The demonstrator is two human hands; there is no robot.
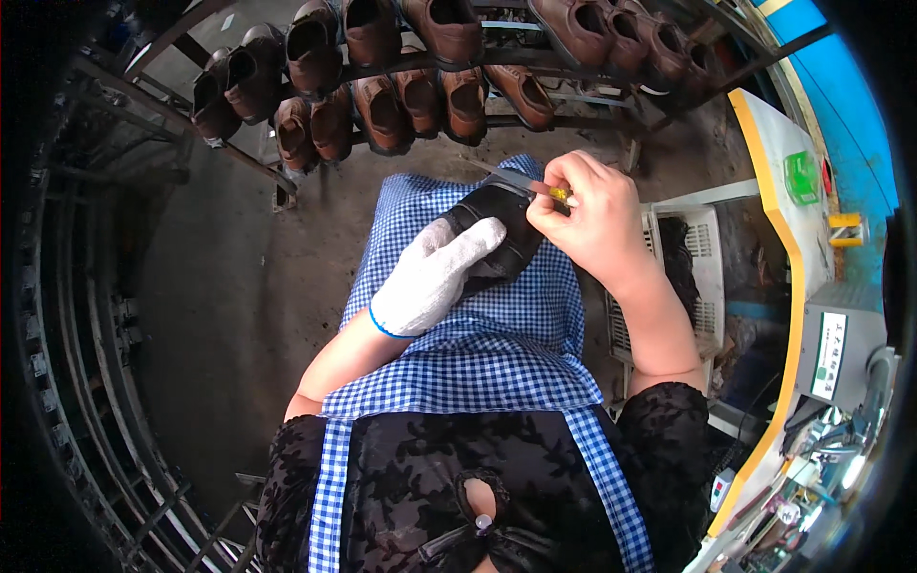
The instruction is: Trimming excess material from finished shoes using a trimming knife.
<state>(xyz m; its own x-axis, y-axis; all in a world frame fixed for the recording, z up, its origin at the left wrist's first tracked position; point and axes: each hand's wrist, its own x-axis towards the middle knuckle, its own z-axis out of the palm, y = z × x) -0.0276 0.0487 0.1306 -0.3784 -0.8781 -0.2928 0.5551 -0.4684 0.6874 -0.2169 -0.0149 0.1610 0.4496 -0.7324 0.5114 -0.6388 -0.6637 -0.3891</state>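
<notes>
Across my lap, on a blue-and-white checked apron [401, 215], lies a black shoe [521, 239]. My left hand [428, 272], in a white knit glove with a blue cuff, is closed on its near left side, the thumb pressed over the top. Bare, my right hand [604, 212] pinches the brown and yellow handle of a knife [517, 179]. Its thin grey blade points left and lies over the shoe's far edge; whether it touches the shoe I cannot tell. The glove hides part of the shoe.
Ahead stands a metal rack [611, 69] holding several brown shoes [382, 110]. At my right are a white plastic crate [705, 250] with dark pieces inside and a yellow-edged worktable [778, 205] bearing a grey machine [841, 334]. Metal rails [91, 382] run along the left.
</notes>
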